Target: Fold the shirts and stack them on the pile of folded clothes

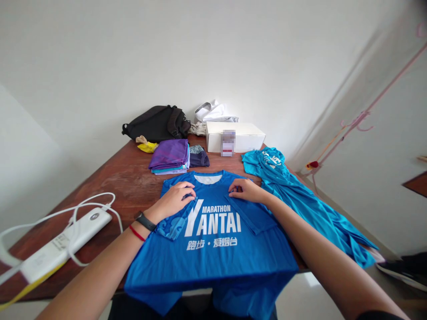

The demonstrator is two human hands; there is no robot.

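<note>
A blue T-shirt (pixel 213 262) with white "MARATHON YANTAI" lettering lies front up on the table, its lower part hanging over the near edge. Both its sleeves are folded inward over the chest. My left hand (pixel 175 200), with a dark band and a red string at the wrist, rests at the left shoulder, fingers curled by the folded sleeve. On the opposite shoulder lies my right hand (pixel 247 190), its thumb and fingers bent over the fabric near the collar. Whether either one pinches cloth is too small to tell.
Folded clothes (pixel 169 155) and a black bag (pixel 156 123) sit behind, left of a white box (pixel 247 135). A turquoise shirt (pixel 293 195) spreads along the right. The power strip (pixel 66 244) with cables occupies the left side of the wooden table (pixel 130 178).
</note>
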